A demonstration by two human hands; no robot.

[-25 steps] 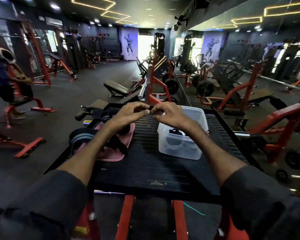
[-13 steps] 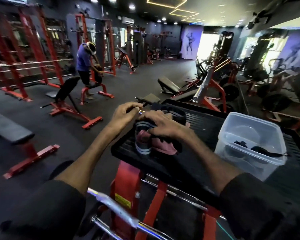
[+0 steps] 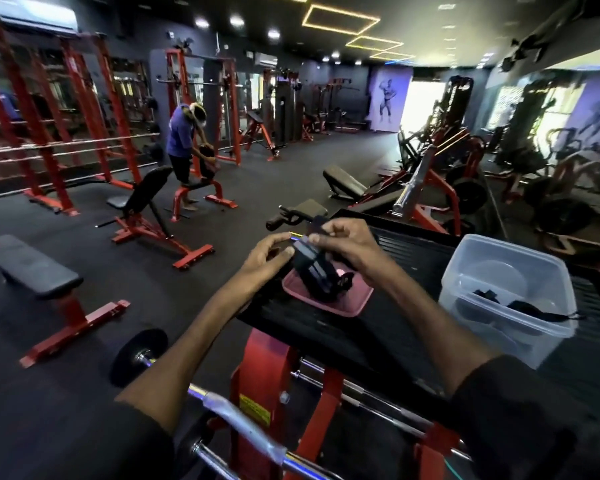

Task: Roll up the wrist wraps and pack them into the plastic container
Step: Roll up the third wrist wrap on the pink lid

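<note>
A black wrist wrap with grey stripes hangs between both hands above the black ribbed platform. My left hand pinches its upper left edge. Gripping the top end from the right is my right hand. The wrap's lower end trails onto a pink wrap lying flat on the platform. To the right stands a clear plastic container, open, with black rolled wraps inside and a strap end hanging over its rim.
A chrome barbell with a black plate crosses below my arms, over the machine's red frame. Black-and-red benches stand on the floor at left. A person in a blue shirt bends over a bench farther back.
The view has swung left, then steadied. My hands lifted the black striped wrap off the pile on the pink wrap and now hold it up between them.
</note>
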